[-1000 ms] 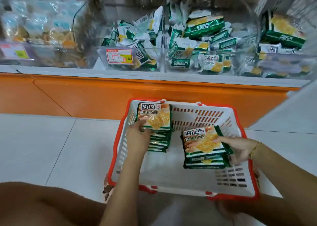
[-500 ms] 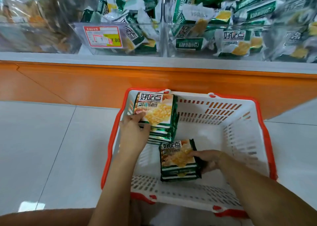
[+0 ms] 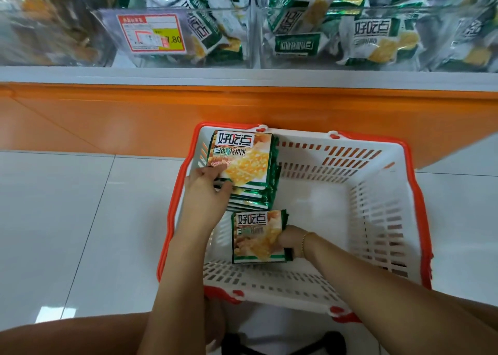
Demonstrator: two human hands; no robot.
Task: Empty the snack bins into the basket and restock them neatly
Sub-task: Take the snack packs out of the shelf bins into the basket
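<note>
In the white, orange-rimmed basket (image 3: 415,193) our left hand (image 3: 207,190) pinches the tall stack of green snack packets (image 3: 242,160) far left; our right hand (image 3: 289,240) (the closer) grips the short stack (image 3: 256,238) just nearer us.

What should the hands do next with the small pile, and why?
Probably the right hand should let go of the small stack: it looks set down in the basket, right in front of the tall stack the left hand holds.
</note>
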